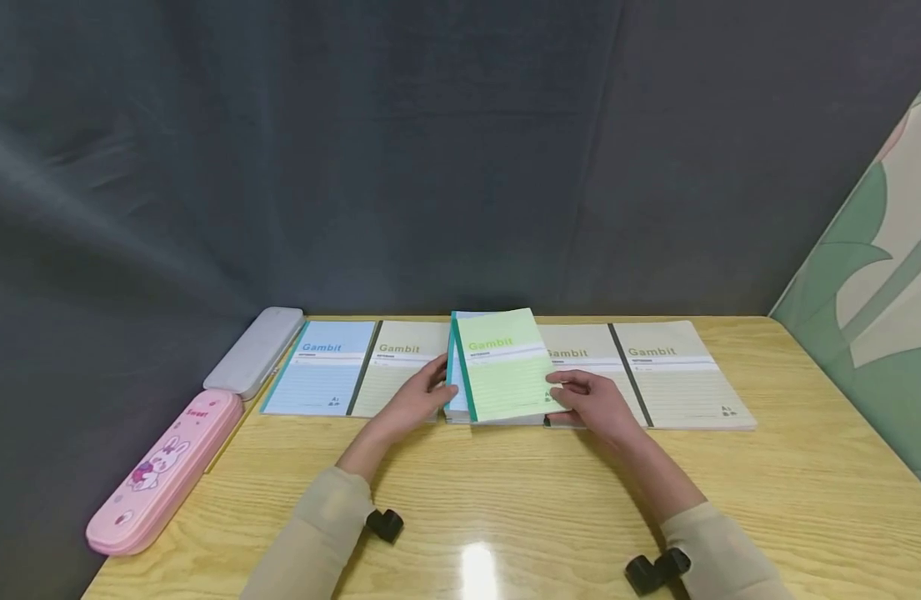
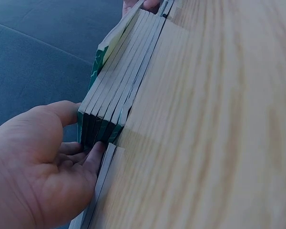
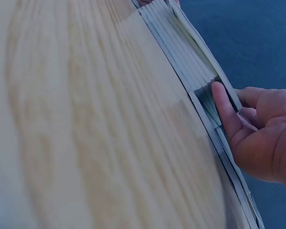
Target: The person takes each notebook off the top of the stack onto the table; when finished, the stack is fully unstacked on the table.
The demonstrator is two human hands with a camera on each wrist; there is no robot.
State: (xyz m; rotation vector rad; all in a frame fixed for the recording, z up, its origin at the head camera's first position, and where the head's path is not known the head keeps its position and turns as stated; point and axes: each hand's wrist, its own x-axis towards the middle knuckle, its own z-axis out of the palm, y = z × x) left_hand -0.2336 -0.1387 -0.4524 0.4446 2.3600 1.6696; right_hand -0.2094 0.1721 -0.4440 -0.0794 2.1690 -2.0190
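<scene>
A light green notebook [image 1: 501,371] lies tilted on top of a stack of notebooks [image 2: 119,71] in the middle of the row. My right hand [image 1: 589,404] pinches the green notebook at its lower right corner. In the right wrist view, the thumb of that hand stands against the stack's side. My left hand [image 1: 415,402] grips the stack at its green-taped spine side, thumb on the upper edge and fingers curled lower down. Just under the green cover, a strip of a blue notebook [image 1: 452,383] shows at the left.
Left of the stack lie a blue notebook [image 1: 321,371] and a beige notebook [image 1: 400,367]. Two beige notebooks, one the rightmost notebook [image 1: 681,379], lie to the right. A pink pencil case [image 1: 167,471] and a grey case [image 1: 256,354] line the table's left edge. A dark curtain [image 1: 460,158] hangs behind.
</scene>
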